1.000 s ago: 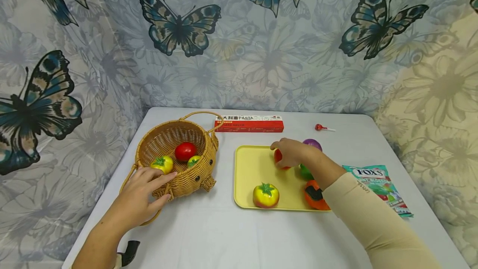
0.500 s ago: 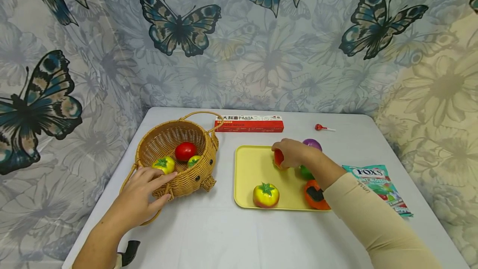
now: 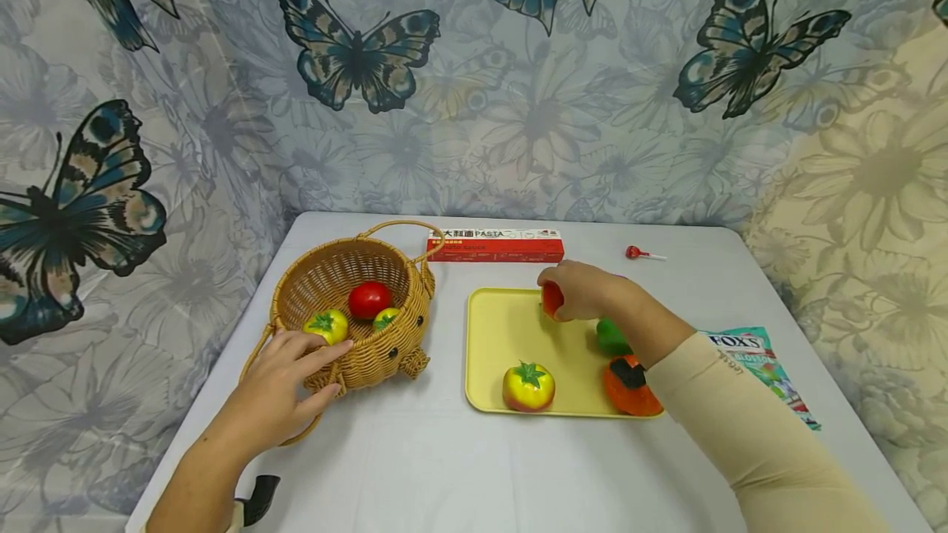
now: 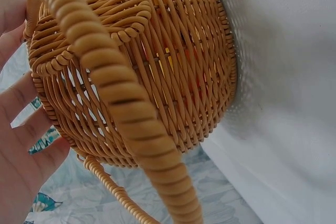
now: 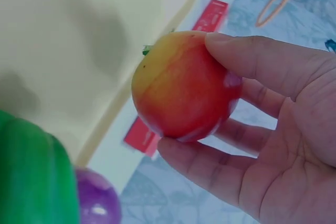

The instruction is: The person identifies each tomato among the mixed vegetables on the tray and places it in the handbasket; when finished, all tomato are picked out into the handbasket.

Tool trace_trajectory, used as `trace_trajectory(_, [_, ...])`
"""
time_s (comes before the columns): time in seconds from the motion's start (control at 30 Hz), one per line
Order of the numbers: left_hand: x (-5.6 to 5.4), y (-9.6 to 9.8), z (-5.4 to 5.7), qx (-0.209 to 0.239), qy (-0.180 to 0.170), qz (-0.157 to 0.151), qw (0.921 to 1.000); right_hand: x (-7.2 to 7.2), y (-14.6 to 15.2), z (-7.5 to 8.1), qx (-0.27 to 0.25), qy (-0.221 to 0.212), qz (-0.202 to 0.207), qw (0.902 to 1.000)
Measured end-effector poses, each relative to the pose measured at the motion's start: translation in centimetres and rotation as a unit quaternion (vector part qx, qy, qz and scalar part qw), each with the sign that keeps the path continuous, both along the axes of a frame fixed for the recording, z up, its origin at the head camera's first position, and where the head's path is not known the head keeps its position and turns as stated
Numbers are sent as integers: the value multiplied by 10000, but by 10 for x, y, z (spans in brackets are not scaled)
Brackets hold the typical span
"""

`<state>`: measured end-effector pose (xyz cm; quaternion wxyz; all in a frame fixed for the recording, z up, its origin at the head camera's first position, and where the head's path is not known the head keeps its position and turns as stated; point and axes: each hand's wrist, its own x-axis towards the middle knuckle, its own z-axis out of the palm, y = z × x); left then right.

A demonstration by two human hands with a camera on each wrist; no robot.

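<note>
My left hand [image 3: 277, 389] rests with extended fingers on the near rim of a woven wicker basket [image 3: 385, 356]. In the left wrist view, spread fingers touch the rim beside the thick handle [image 4: 121, 98]. Inside the basket lie a red round fruit [image 3: 369, 300] and two yellow tomatoes with green tops, one of them a yellow tomato [image 3: 326, 326] close to my fingers. My right hand [image 3: 585, 290] holds a red-and-yellow tomato [image 5: 184, 85] between thumb and fingers, above the far part of a yellow tray [image 3: 492, 327]. A green bit shows at the tomato's far side.
On the tray sit another yellow-red tomato [image 3: 528, 387], an orange persimmon-like fruit [image 3: 629, 389] and a green item [image 3: 611, 337]. A purple item [image 5: 98, 198] is beside it. A pasta box [image 3: 496, 247], a lollipop [image 3: 643, 252] and a candy bag [image 3: 770, 368] lie around the tray.
My right hand has risen slightly with the tomato, its grip now closed round the fruit. The forearm now covers the purple item in the head view. The left hand stays in place.
</note>
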<state>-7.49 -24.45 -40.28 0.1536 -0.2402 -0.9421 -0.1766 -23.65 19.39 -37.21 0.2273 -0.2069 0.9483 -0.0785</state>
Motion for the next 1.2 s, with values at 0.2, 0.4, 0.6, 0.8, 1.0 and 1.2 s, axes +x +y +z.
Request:
trace_trajectory(0.2, [0,0,0,7,46,-40,10000,0,-12,14,-80,87,4,9999])
trace_trajectory(0.4, [0,-1,1,19,18,-57,10000,0,-29,25,25,220,189,9996])
trace_trajectory(0.6, [-1,-1,0,19,-6,-41,10000,0,-55,39,27,326,460,9984])
trace_trajectory(0.8, [-1,-1,-2,18,-56,11,10000,-1,-84,54,-11,504,732,9960])
trace_trajectory(1.0, [0,-2,-3,15,-74,5,10000,0,-109,67,-110,711,1146,9908])
trace_trajectory(1.2, [-2,-3,-2,66,-30,-88,9999,-1,-135,77,-134,797,1343,9876])
